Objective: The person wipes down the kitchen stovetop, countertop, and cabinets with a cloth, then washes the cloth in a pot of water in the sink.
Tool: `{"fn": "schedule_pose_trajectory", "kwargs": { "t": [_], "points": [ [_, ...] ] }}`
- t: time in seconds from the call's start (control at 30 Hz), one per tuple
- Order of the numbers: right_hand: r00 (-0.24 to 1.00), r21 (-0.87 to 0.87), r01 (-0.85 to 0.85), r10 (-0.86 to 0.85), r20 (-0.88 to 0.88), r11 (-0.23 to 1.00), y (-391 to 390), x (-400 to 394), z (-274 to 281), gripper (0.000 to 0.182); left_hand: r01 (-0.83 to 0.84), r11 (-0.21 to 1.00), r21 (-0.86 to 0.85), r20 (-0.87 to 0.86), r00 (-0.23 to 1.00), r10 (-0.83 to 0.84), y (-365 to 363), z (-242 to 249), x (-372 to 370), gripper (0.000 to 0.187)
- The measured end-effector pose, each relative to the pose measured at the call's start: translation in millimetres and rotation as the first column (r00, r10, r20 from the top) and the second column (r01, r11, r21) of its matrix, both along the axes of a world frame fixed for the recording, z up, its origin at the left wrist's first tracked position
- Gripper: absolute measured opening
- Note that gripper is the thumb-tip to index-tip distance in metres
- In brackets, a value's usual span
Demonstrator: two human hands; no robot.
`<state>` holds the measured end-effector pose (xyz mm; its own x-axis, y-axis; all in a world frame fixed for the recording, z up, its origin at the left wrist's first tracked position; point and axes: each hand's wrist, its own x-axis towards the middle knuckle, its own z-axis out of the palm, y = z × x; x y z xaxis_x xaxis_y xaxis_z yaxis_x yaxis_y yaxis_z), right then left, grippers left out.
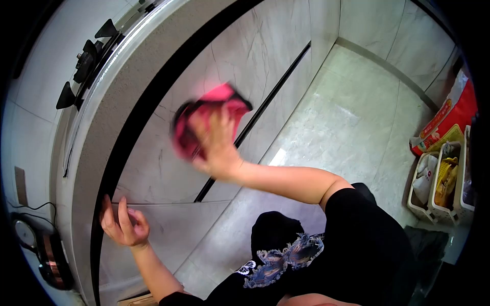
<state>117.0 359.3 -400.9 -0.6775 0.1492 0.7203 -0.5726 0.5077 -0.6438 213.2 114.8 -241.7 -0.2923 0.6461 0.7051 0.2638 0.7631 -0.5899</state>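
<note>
My right hand (217,143) presses a pink cloth (204,115) flat against a grey marbled cabinet door (255,56) below the counter; the cloth and hand are motion-blurred. My left hand (121,224) rests with curled fingers on the top edge of an opened cabinet door (168,234), lower left, holding nothing else. A black gap (138,117) runs along under the countertop edge (109,102).
A gas hob with black pan supports (84,58) sits on the counter at upper left. A round appliance with a cord (35,245) stands at lower left. White baskets with bags (441,183) and a red-orange sack (451,115) stand on the tiled floor (352,117) at right.
</note>
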Motion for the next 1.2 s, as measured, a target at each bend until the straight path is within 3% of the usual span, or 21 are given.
{"fn": "schedule_pose_trajectory", "kwargs": {
  "t": [0.03, 0.07, 0.1, 0.17, 0.2, 0.23, 0.27, 0.33, 0.4, 0.43, 0.47, 0.57, 0.63, 0.7, 0.83, 0.9, 0.93, 0.97, 1.03, 1.13, 1.2],
  "points": [
    [0.998, 0.149, -0.057, 0.054, 0.024, 0.987, -13, 15, 5, 0.096, -0.003, 1.0, 0.005, -0.004, 1.0, 0.003, -2, 0, 0, 0.032],
    [0.982, 0.189, -0.016, 0.051, -0.182, 0.982, -24, 16, -3, 0.073, 0.014, 1.0, -0.001, -0.001, 1.0, -0.014, -2, 2, 0, 0.031],
    [0.908, 0.194, 0.153, -0.06, -0.414, 0.969, -26, 7, 8, 0.068, 0.006, 1.0, -0.014, 0.007, 1.0, -0.006, -4, 2, -1, 0.031],
    [0.849, 0.255, 0.106, 0.046, -0.526, 0.961, -5, -31, -5, 0.073, 0.012, 1.0, 0.015, -0.013, 1.0, -0.012, -5, 1, -1, 0.029],
    [0.809, 0.191, 0.06, 0.064, -0.584, 0.98, 12, -62, -18, 0.075, 0.011, 1.0, 0.018, -0.017, 1.0, -0.011, -2, 1, -1, 0.029],
    [0.772, 0.113, 0.095, -0.002, -0.636, 0.989, 34, -85, -15, 0.064, -0.003, 1.0, 0.017, -0.019, 1.0, 0.004, 0, 1, -1, 0.029],
    [0.848, 0.128, 0.15, -0.061, -0.526, 0.98, 62, -100, -10, 0.076, -0.002, 1.0, 0.014, -0.032, 0.999, 0.003, 2, 2, -2, 0.029],
    [0.828, 0.006, 0.359, -0.316, -0.463, 0.933, 109, -114, 13, 0.072, 0.014, 1.0, 0.014, -0.041, 0.999, -0.013, 5, 2, -2, 0.03],
    [0.899, -0.195, 0.315, -0.358, -0.253, 0.929, 146, -123, 14, 0.07, 0.011, 1.0, 0.022, -0.048, 0.999, -0.01, 6, 0, -4, 0.029],
    [0.897, -0.464, 0.147, -0.315, -0.31, 0.874, 152, -143, 0, 0.069, 0.008, 1.0, 0.02, -0.054, 0.999, -0.007, 6, 0, -4, 0.029],
    [0.887, -0.42, 0.312, -0.42, -0.193, 0.852, 169, -156, -15, 0.061, 0.005, 1.0, 0.029, -0.057, 0.998, -0.004, 7, 0, -5, 0.029],
    [0.869, -0.602, 0.453, -0.475, 0.135, 0.658, 158, -158, -23, 0.065, 0.01, 1.0, 0.03, -0.071, 0.997, -0.007, 5, -2, -7, 0.029],
    [0.808, -0.469, 0.577, -0.552, 0.208, 0.668, 111, -145, -24, 0.043, 0.003, 0.999, 0.032, -0.08, 0.997, 0.0, 1, -3, -11, 0.029],
    [0.891, -0.313, 0.454, -0.43, 0.146, 0.835, 54, -105, -29, 0.046, 0.007, 0.998, 0.061, -0.064, 0.998, -0.003, -1, -6, -13, 0.03],
    [0.996, -0.232, 0.02, -0.041, -0.085, 0.973, -21, 7, 17, 0.074, -0.021, 0.996, 0.082, 0.03, 0.999, 0.018, 41, -2, -11, 0.039],
    [0.98, 0.139, -0.041, 0.067, -0.187, 0.989, -45, 21, 14, 0.075, -0.036, 0.999, 0.037, 0.006, 0.999, 0.036, 50, -3, -16, 0.041],
    [0.966, 0.27, 0.007, 0.064, -0.251, 0.963, -53, 26, 13, 0.071, -0.025, 0.998, 0.054, 0.031, 0.999, 0.023, 50, -2, -19, 0.041],
    [0.966, 0.26, 0.007, 0.06, -0.251, 0.966, -55, 21, 12, 0.071, -0.024, 0.999, 0.044, 0.031, 0.999, 0.023, 46, 0, -19, 0.041],
    [0.889, 0.377, 0.005, 0.169, -0.426, 0.926, -52, -11, 2, 0.069, -0.033, 0.998, -0.052, 0.11, 0.993, 0.039, 32, 3, -21, 0.04],
    [0.905, 0.387, 0.128, 0.052, -0.421, 0.913, 34, -75, 11, 0.07, -0.026, 0.957, -0.288, 0.102, 0.993, 0.058, 3, 12, -9, 0.04],
    [0.832, 0.221, 0.232, -0.076, -0.55, 0.947, 113, -122, 14, 0.072, -0.067, 0.939, -0.336, 0.127, 0.985, 0.115, -18, 17, 6, 0.041]
  ]
}}
